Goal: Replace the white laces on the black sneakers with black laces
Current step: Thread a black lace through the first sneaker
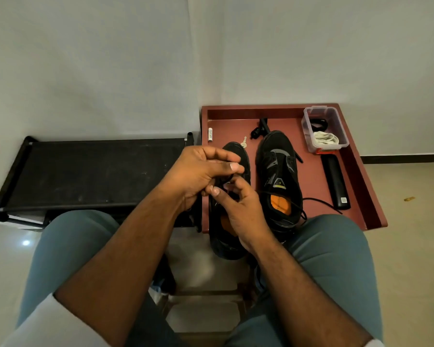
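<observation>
**Odds and ends around the red surface**

A dark red surface (356, 171) with a raised rim stands against the pale wall (110, 58). At its 1 o'clock corner sits a clear plastic box (336, 121), touching the rim. Just below the box, at about 3 o'clock, a long black remote (335, 181) lies lengthwise with a small white label at its near end. At 11 o'clock a small white tube (210, 134) lies beside the left rim. A small silver key (244, 142) rests near the middle of the far half. To the left of the surface, at 9 o'clock, stands a low black rack (98, 171). On the tiled floor (411, 221) at far right lies a small yellow scrap (409, 198).
</observation>
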